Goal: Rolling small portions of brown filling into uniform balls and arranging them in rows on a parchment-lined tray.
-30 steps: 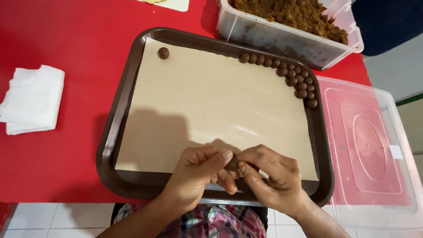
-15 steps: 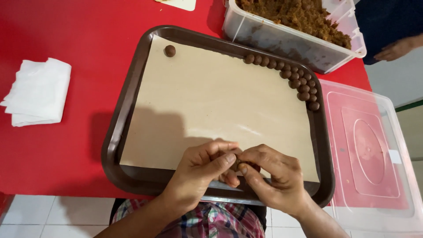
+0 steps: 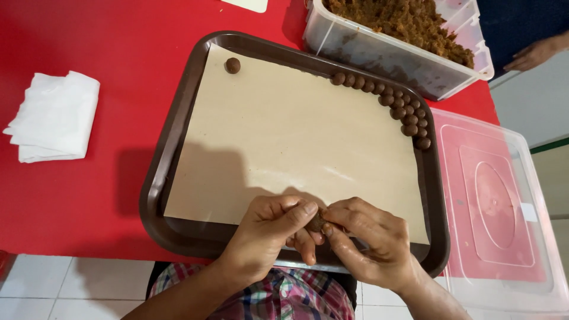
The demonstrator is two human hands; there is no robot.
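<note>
- Where the two hands meet over the near edge of the tray, a small brown lump of dough (image 3: 316, 222) sits pinched between the fingertips, mostly hidden by them.
- The left hand (image 3: 274, 231) curls closed around the lump from the left, thumb on top; the right hand (image 3: 367, 240) grips it from the other side, fingers bent inward.
- Both wrists rest low, just above the brown tray (image 3: 155, 178) and its paper liner (image 3: 284, 136).
- By the look of it the work is early: a cluster of finished balls (image 3: 394, 104) fills only the far right corner, one stray ball (image 3: 232, 65) lies far left, and most of the liner is bare.
- The clear tub of brown mixture (image 3: 409, 29) beyond the tray looks nearly full; its lid (image 3: 492, 201) lies to the right, a folded white napkin (image 3: 56, 115) to the left.
</note>
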